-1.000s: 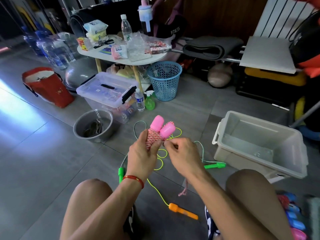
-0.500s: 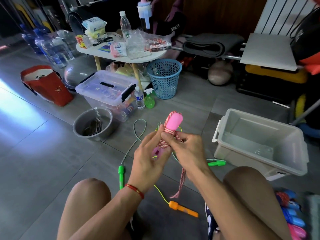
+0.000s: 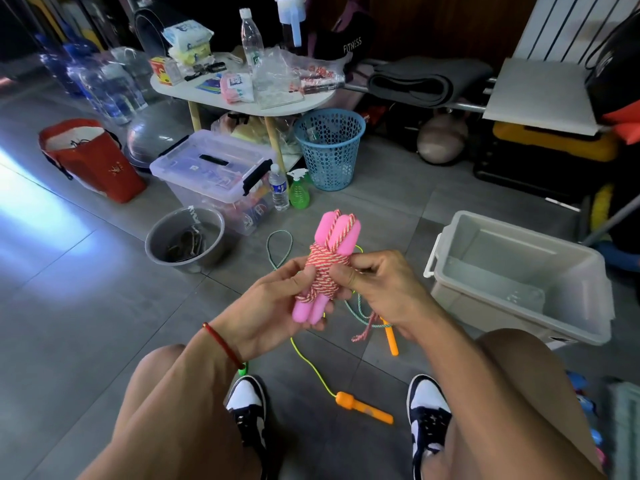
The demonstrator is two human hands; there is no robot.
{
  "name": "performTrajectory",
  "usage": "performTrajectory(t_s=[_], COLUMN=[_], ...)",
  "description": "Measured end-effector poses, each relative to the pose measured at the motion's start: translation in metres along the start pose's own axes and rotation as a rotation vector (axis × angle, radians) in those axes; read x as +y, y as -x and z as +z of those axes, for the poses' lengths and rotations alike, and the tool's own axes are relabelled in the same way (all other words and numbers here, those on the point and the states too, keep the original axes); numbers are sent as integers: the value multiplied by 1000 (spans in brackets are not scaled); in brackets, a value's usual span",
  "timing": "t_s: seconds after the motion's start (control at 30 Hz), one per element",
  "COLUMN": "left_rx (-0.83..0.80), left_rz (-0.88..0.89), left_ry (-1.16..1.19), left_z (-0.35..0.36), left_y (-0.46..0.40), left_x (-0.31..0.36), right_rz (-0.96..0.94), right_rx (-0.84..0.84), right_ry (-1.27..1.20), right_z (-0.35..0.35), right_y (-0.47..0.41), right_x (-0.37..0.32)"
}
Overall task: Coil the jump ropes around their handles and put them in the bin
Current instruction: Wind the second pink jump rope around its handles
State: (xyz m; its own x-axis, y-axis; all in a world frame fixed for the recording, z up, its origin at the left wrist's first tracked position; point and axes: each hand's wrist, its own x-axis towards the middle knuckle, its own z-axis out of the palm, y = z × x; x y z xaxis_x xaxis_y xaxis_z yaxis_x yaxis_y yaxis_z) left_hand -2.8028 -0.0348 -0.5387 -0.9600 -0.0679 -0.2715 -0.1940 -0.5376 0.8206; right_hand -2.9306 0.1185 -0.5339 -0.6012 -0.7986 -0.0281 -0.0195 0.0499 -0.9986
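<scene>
Jump ropes are the matter here, but by size the grey tiled floor (image 3: 86,323) comes first, carrying all else. Toward its far edge stands a white table (image 3: 242,103) heaped with packets and a clear bottle (image 3: 251,39); behind it a dark bag (image 3: 349,39) reads "FITNESS". Toward the floor's right edge sits the pale bin (image 3: 585,327), open-topped. Under the table's near edge lie a lidded clear box (image 3: 211,171), a blue mesh basket (image 3: 329,147) and a green spray bottle (image 3: 299,192); its label is too small to read. Held above the floor between the knees, the pink-handled jump rope (image 3: 323,268) has its red-and-white cord wound round both handles. The left hand (image 3: 270,306) grips the lower handles; the right hand (image 3: 377,282) pinches the coil. An orange-handled rope (image 3: 363,408) lies on the floor beneath.
</scene>
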Motion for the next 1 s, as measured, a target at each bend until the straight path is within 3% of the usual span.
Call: performTrajectory(t_s=[0.07, 0.27, 0.37, 0.5, 0.63, 0.77, 0.87, 1.0], left_rx=[31, 386, 475, 555, 646, 742, 731, 709], left_rz=[44, 156, 169, 283, 469, 576, 642, 677], left_ry=[-52, -159, -186, -317, -806, -1124, -1172, -1181], left_z=[-1, -2, 2, 13, 13, 19, 24, 23], left_y=[-2, -12, -13, -13, -16, -18, -17, -17], left_x=[-3, -15, -15, -16, -29, -45, -53, -47], right_rz=[-9, 108, 157, 174, 178, 172, 170, 153], right_rx=[31, 216, 246, 272, 308, 304, 376, 443], right_ry=[104, 304, 384, 355, 279, 110, -79, -76], right_z=[1, 21, 25, 33, 39, 47, 52, 51], right_y=[-2, -9, -7, 0, 4, 9, 10, 8], right_x=[2, 28, 27, 22, 20, 14, 14, 18])
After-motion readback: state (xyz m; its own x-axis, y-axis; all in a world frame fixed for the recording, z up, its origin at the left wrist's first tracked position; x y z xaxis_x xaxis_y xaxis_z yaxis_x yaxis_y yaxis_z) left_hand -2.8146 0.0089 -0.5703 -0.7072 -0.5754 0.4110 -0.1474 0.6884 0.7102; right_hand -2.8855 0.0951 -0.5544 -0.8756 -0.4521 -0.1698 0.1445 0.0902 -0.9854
